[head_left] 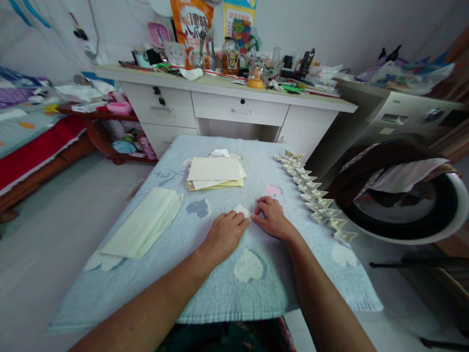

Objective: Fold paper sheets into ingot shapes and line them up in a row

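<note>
A small piece of folded pale paper lies on the cloth-covered table in front of me. My left hand presses down on its left part with the fingers close together, hiding some of it. At the paper's right corner is the thumb tip of my right hand, whose curved fingers stand apart from the thumb and rest on the cloth. Whether that thumb touches the paper I cannot tell. Beyond my hands sits a stack of cream paper sheets. To the right runs a row of folded paper pieces with pointed tips.
A thick pile of pale green-white paper lies at the table's left. White crumpled tissue is behind the stack. The blue patterned cloth covers the table. Behind stands a cluttered white desk; at right, a washing machine with laundry hanging out.
</note>
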The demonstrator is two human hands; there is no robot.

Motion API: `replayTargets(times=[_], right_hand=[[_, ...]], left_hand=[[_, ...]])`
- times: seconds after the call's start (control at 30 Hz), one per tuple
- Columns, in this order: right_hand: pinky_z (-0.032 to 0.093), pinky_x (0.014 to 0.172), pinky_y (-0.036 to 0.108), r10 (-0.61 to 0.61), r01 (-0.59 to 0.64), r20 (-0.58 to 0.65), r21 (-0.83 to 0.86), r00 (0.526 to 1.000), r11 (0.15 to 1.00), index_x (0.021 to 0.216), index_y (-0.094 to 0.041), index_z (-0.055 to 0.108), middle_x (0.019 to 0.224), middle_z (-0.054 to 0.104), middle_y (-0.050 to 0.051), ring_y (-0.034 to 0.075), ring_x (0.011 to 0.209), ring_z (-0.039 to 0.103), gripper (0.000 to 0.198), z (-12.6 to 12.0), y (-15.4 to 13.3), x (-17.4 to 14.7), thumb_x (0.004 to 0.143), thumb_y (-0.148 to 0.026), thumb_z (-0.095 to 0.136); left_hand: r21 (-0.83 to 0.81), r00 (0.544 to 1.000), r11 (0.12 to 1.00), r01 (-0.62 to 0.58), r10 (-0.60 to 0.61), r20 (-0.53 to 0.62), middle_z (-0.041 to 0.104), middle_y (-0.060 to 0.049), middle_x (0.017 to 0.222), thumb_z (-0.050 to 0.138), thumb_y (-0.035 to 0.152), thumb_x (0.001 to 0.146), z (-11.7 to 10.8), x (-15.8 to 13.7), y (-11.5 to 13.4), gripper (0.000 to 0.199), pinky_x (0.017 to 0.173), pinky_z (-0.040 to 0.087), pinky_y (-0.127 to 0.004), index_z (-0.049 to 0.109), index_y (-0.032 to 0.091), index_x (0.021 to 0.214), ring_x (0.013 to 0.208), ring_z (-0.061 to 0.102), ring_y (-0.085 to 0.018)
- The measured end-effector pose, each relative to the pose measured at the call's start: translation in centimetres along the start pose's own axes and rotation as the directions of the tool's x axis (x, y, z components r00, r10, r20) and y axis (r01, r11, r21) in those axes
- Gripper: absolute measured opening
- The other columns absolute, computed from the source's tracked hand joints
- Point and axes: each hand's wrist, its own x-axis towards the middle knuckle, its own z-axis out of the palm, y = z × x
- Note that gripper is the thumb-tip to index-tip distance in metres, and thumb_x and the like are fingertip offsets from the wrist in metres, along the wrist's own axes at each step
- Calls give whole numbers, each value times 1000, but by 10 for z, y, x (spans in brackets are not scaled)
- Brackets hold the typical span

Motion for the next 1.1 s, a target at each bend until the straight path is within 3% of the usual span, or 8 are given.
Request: replayTargets(times=[0.17, 0.43, 0.83, 1.1], right_hand=[[35, 89, 42, 18, -20, -27, -79, 999, 997, 87, -20, 59, 117, 50, 9, 27, 108, 43, 22, 6, -8, -2, 80, -40, 66], [35, 90, 42, 44, -45, -6, -123, 999, 991, 92, -22, 58, 119, 49, 7, 27, 110, 43, 17, 2, -11, -4, 80, -34, 62], [29, 98, 50, 129, -128, -2, -93, 992, 987, 104, -26, 58, 134, 41, 8, 30, 123, 37, 27, -7, 21, -8, 78, -32, 62], [32, 99, 43, 45, -25, -223, 89, 974, 996, 96, -22, 59, 120, 52, 8, 25, 116, 44, 15, -5, 31, -1, 82, -24, 56]], left_hand=[[57, 1000, 998, -11, 11, 2, 61, -5, 94, 48, 17, 92, 1, -1, 0, 20, 74, 40, -35, 60, 20, 108, 91, 52, -22], [64, 1000, 998, -6, 7, -18, 61, -4, 97, 48, 19, 93, 3, -2, 0, 21, 75, 41, -34, 59, 21, 111, 93, 52, -21], [17, 1000, 1000, -2, 2, -19, 62, -4, 98, 47, 17, 92, 2, -2, -4, 22, 76, 42, -35, 61, 22, 109, 92, 51, -22], [-87, 997, 996, 0, -8, -82, 63, -4, 96, 49, 16, 90, 7, 0, -11, 22, 77, 45, -36, 64, 23, 104, 91, 51, -22]])
